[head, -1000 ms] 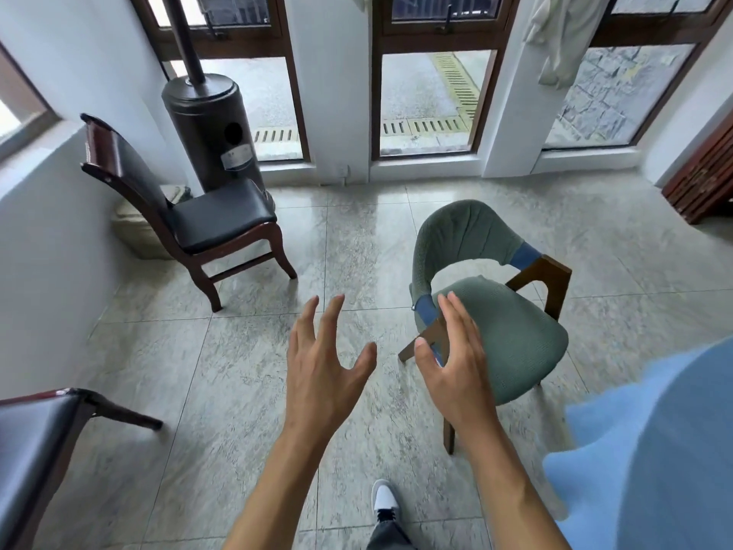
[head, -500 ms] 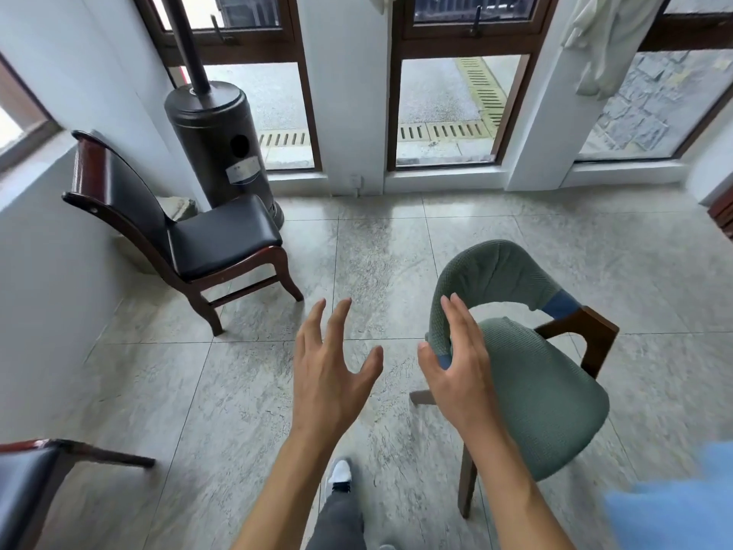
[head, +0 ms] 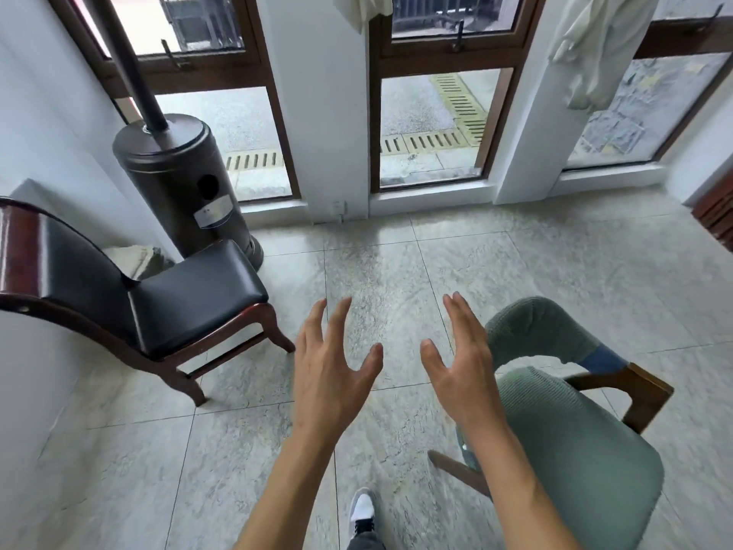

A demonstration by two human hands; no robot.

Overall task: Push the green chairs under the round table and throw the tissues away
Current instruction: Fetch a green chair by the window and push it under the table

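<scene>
A green upholstered chair [head: 575, 442] with wooden arms and a curved backrest stands at the lower right on the tiled floor. My right hand [head: 462, 367] hovers open just left of its backrest, fingers spread, in front of the seat's left edge and not gripping it. My left hand [head: 331, 363] is open beside it over bare floor, holding nothing. No round table and no tissues are in view.
A dark leather chair with a red-brown wooden frame [head: 166, 311] stands at the left against the white wall. Behind it is a brown cylindrical patio heater [head: 174, 180]. Tall brown-framed windows [head: 432, 125] line the far wall. My shoe [head: 363, 510] shows below.
The view has moved forward and turned left. The green chair has slid toward the lower right of the view and looms larger, and the blue shape at the right edge has left the view. Both hands stay open.
</scene>
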